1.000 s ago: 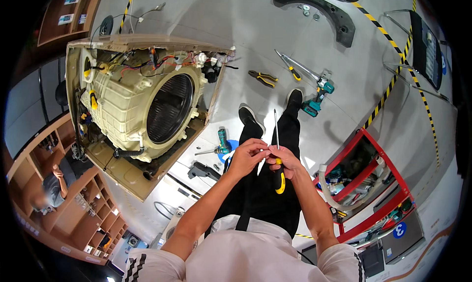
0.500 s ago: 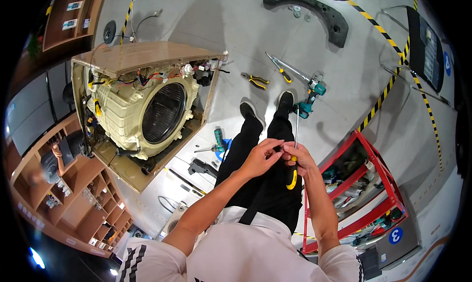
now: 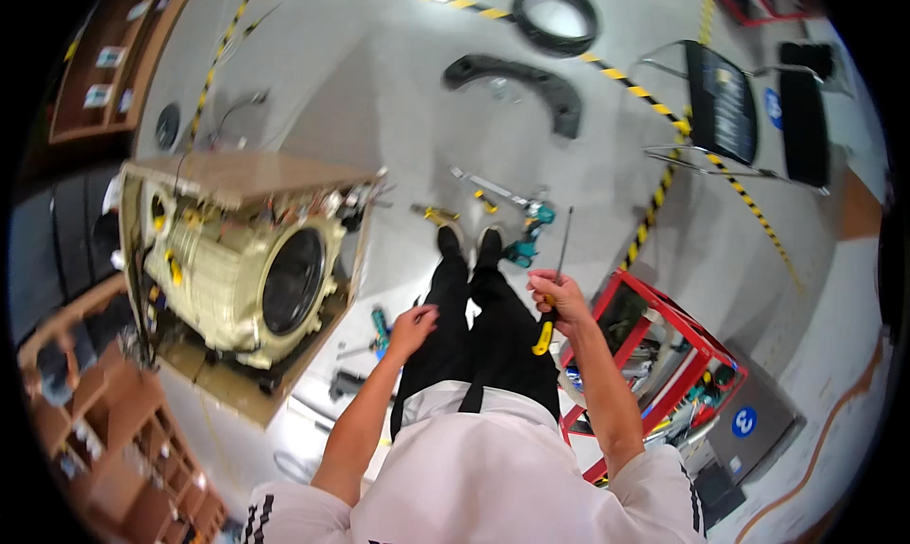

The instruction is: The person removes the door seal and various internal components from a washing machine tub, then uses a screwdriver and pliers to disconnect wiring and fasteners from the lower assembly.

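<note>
My right hand (image 3: 561, 304) is closed around a long screwdriver with a yellow and black handle (image 3: 543, 337). Its thin shaft points up and away from me. My left hand (image 3: 414, 330) hangs apart from it, over my left thigh, fingers curled in; whether something small is in them is hidden. To the left lies an opened front-loading washing machine (image 3: 204, 283), its cream tub and dark round drum opening exposed and loose wires along the upper edge. A teal cordless drill (image 3: 381, 328) rests on the floor near my left hand.
Beyond my shoes lie pliers (image 3: 434, 211) and another teal power tool (image 3: 521, 250). A red-framed tool cart (image 3: 654, 302) stands close on the right. Farther off are a dark curved block (image 3: 531, 81), a black ring (image 3: 555, 18) and a chair (image 3: 725, 103); striped tape marks the floor.
My hands have parted: the left moved left and down, away from the right, which keeps the screwdriver. The view has shifted, showing more of the far floor.
</note>
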Demonstrator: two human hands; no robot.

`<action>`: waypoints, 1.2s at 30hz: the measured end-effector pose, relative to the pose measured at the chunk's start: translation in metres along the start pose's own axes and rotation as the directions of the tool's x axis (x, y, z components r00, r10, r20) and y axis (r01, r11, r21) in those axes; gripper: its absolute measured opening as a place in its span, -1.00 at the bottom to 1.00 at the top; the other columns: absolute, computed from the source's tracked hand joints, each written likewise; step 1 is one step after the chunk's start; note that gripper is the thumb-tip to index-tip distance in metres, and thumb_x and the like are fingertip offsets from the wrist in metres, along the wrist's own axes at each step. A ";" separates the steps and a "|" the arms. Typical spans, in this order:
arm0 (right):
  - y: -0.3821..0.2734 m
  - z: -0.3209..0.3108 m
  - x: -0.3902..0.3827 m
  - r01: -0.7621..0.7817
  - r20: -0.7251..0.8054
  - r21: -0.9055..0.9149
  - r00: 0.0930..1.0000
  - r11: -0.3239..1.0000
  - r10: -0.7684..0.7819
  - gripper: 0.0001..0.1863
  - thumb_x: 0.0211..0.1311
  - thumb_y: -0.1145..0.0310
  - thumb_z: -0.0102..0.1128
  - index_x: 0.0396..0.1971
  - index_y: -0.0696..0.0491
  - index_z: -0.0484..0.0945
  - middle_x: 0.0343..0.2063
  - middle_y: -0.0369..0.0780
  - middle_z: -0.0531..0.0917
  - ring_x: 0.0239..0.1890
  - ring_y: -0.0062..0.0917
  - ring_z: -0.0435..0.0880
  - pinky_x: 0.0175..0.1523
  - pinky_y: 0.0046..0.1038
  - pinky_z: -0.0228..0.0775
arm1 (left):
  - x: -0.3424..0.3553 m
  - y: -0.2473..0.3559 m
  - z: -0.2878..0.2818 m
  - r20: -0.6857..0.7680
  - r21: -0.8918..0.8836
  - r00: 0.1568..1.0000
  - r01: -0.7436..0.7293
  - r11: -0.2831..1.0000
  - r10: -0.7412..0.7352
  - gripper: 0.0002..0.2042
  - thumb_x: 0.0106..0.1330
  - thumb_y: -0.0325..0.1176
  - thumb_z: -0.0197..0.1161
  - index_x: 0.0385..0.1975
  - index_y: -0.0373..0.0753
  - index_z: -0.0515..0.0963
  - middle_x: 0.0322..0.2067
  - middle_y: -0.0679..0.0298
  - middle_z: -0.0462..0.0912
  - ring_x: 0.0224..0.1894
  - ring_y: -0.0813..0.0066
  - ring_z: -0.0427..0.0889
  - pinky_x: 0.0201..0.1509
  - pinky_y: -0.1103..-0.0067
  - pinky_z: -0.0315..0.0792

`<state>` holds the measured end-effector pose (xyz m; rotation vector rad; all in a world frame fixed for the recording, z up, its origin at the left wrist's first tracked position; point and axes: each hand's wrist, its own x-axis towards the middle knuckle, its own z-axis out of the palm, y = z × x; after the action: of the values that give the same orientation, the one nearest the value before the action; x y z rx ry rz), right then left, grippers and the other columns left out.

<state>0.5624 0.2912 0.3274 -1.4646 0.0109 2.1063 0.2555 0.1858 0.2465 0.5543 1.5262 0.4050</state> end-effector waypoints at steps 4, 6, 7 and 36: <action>-0.028 0.004 -0.026 0.116 -0.135 0.001 0.984 0.993 -0.114 -0.77 0.06 0.40 0.26 -0.28 0.12 0.49 -0.47 -0.25 0.58 -0.59 -0.74 0.42 -0.59 -0.71 0.18 | 0.007 -0.070 -0.069 -0.075 -0.082 0.978 0.188 0.979 -0.194 -0.80 0.24 -0.23 0.15 -0.37 -0.26 0.51 -0.51 0.32 0.57 -0.55 0.60 0.53 -0.52 0.69 0.44; -0.045 0.004 -0.042 0.165 -0.206 -0.007 0.965 0.986 -0.163 -0.79 0.07 0.39 0.25 -0.30 0.12 0.49 -0.49 -0.28 0.56 -0.60 -0.76 0.40 -0.60 -0.74 0.17 | -0.008 -0.070 -0.086 -0.154 -0.151 0.926 0.322 0.934 -0.344 -0.84 0.19 -0.28 0.13 -0.48 -0.24 0.49 -0.61 0.33 0.50 -0.60 0.57 0.50 -0.58 0.68 0.41; -0.052 -0.001 -0.049 0.210 -0.233 0.010 0.951 0.978 -0.202 -0.80 0.07 0.40 0.25 -0.31 0.12 0.49 -0.49 -0.27 0.57 -0.61 -0.75 0.40 -0.59 -0.72 0.18 | -0.014 -0.067 -0.095 -0.187 -0.104 0.887 0.410 0.906 -0.423 -0.85 0.17 -0.30 0.10 -0.48 -0.26 0.48 -0.60 0.30 0.52 -0.59 0.51 0.53 -0.56 0.62 0.43; -0.444 -0.512 0.117 0.507 -0.816 -0.047 0.477 0.860 -0.326 -0.81 -0.01 0.37 0.25 -0.37 0.10 0.55 -0.59 -0.34 0.54 -0.67 -0.72 0.45 -0.61 -0.68 0.26 | 0.124 0.362 0.314 -0.035 0.297 0.979 0.201 0.934 -0.200 -0.70 0.31 -0.22 0.08 -0.13 -0.32 0.46 -0.29 0.27 0.59 -0.35 0.55 0.57 -0.26 0.60 0.48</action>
<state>1.1752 0.5533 0.1561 -1.9282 0.1866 0.8657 0.6036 0.5247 0.3405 0.6247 1.6419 0.0150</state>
